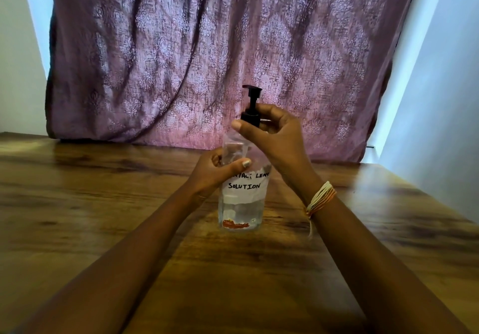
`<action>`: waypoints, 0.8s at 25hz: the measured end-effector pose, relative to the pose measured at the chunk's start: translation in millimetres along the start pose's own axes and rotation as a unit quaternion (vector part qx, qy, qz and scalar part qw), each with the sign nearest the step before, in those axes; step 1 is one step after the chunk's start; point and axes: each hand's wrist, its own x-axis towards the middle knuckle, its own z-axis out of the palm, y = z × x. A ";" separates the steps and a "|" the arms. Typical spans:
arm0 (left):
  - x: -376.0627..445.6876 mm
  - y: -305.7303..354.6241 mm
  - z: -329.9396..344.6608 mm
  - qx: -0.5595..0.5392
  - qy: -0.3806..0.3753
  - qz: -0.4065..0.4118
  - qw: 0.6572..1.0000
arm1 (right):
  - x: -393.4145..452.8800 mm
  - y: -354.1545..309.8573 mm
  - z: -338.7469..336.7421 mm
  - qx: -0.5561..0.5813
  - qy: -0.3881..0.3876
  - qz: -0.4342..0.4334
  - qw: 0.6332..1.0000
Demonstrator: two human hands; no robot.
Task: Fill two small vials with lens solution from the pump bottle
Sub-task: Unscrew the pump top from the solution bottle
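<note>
A clear pump bottle (242,204) stands upright on the wooden table (103,204), with a white label reading "CONTACT LENS SOLUTION" and clear liquid in its lower part. Its black pump head (252,95) sticks up above my hands. My left hand (215,173) wraps around the bottle's upper body, thumb across the front. My right hand (272,131) grips the black collar at the bottle's neck, thumb in front and fingers behind. No small vials are in view.
A purple patterned curtain (207,48) hangs behind the table's far edge. Pale walls (445,126) stand at both sides. A thread bracelet (320,199) circles my right wrist.
</note>
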 end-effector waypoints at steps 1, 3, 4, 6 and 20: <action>-0.2 0.6 0.1 0.000 -0.002 0.002 1.000 | -0.5 -0.1 2.3 -0.012 0.017 -0.003 1.000; -0.1 0.5 -0.4 -0.001 0.000 0.001 1.000 | -0.7 0.3 3.2 0.006 0.045 0.000 0.999; 0.0 0.2 -0.8 -0.001 0.003 -0.003 1.000 | -0.5 0.3 1.9 0.022 0.048 0.005 0.999; 0.1 -1.4 -1.7 -0.005 0.007 -0.009 1.000 | -0.4 0.0 -3.4 0.048 0.025 0.012 0.998; -1.6 0.1 0.7 -0.019 0.012 -0.011 1.000 | 1.3 2.5 -9.1 0.064 -0.039 0.019 0.997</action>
